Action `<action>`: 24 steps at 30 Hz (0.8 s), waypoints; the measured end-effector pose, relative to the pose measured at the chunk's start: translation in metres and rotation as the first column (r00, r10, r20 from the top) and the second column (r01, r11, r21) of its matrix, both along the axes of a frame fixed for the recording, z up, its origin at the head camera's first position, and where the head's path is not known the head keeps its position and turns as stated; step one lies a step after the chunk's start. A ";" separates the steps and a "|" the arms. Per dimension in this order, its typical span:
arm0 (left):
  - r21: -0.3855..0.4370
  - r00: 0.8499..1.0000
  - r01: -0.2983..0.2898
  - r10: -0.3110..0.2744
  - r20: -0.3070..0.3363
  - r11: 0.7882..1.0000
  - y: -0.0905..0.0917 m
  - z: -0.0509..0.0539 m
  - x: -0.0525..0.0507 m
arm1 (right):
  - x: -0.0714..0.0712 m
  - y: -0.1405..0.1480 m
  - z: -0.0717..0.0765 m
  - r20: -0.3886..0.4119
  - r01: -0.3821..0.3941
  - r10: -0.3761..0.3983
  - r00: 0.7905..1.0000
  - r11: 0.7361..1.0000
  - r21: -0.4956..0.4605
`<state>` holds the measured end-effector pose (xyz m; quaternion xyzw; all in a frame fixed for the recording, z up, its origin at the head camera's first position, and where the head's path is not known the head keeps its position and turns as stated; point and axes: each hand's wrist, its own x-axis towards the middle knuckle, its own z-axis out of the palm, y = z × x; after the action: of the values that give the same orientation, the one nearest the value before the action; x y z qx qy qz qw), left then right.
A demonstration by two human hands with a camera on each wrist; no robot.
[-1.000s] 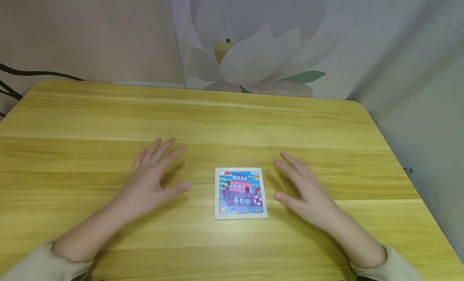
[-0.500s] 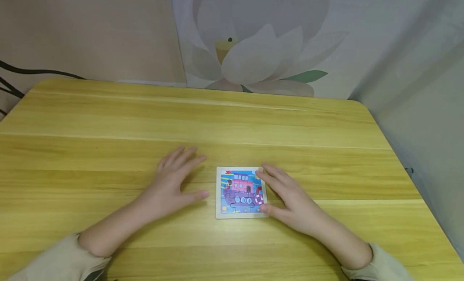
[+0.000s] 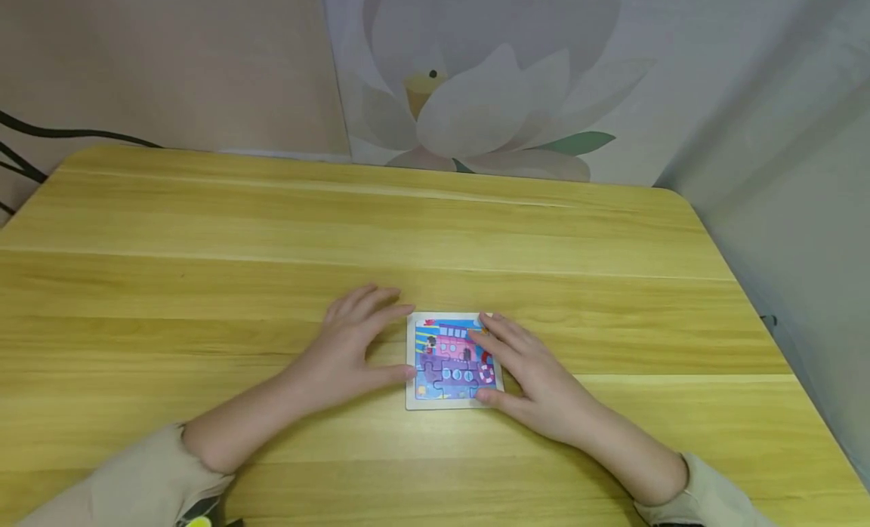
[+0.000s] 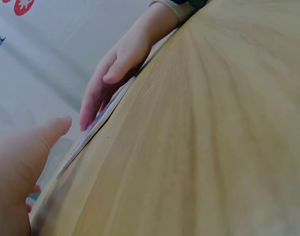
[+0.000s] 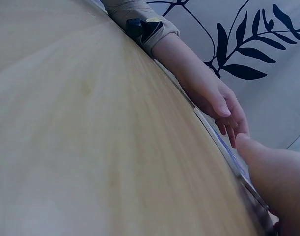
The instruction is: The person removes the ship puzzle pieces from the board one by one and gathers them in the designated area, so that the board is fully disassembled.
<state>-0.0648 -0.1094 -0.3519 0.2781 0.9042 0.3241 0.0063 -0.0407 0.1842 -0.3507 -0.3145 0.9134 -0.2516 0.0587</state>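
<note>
A small square jigsaw puzzle (image 3: pixel 445 353) in a pale frame lies flat on the wooden table, its pieces joined into a picture of a purple and pink boat. My left hand (image 3: pixel 343 357) is at the frame's left edge, fingers spread and thumb tip at the border; whether it touches is unclear. Over the puzzle's right side lies my right hand (image 3: pixel 540 376), loosely extended, covering part of that edge. In the left wrist view the puzzle (image 4: pixel 101 120) appears edge-on between the thumb of my left hand (image 4: pixel 17 167) and my right hand (image 4: pixel 122 61). Neither hand grips it.
The wooden table (image 3: pixel 381 225) stretches around the puzzle on all sides. Behind its far edge hangs a cloth (image 3: pixel 476 97) with a large flower print. A grey curtain (image 3: pixel 782 172) runs along the right side.
Both hands have moved inward toward the puzzle: the left rightward to its left edge, the right leftward over its right side. The puzzle has stayed in about the same place.
</note>
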 end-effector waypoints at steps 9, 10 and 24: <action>-0.010 0.999 0.032 -0.032 -0.018 0.999 0.009 -0.004 -0.007 | 0.001 -0.001 -0.003 -0.031 0.001 0.000 1.000 0.999 0.037; -0.014 0.999 0.034 -0.034 -0.020 0.999 0.010 -0.004 -0.008 | 0.001 -0.001 -0.003 -0.034 0.002 0.000 0.999 0.999 0.038; -0.002 0.999 -0.017 0.017 -0.033 1.000 0.023 -0.004 -0.016 | 0.001 -0.002 -0.004 -0.043 -0.001 0.003 0.999 0.999 0.047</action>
<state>-0.0806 -0.0868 -0.3558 0.2757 0.9069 0.3183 -0.0111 -0.0401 0.1824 -0.3542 -0.3193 0.9198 -0.2232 0.0469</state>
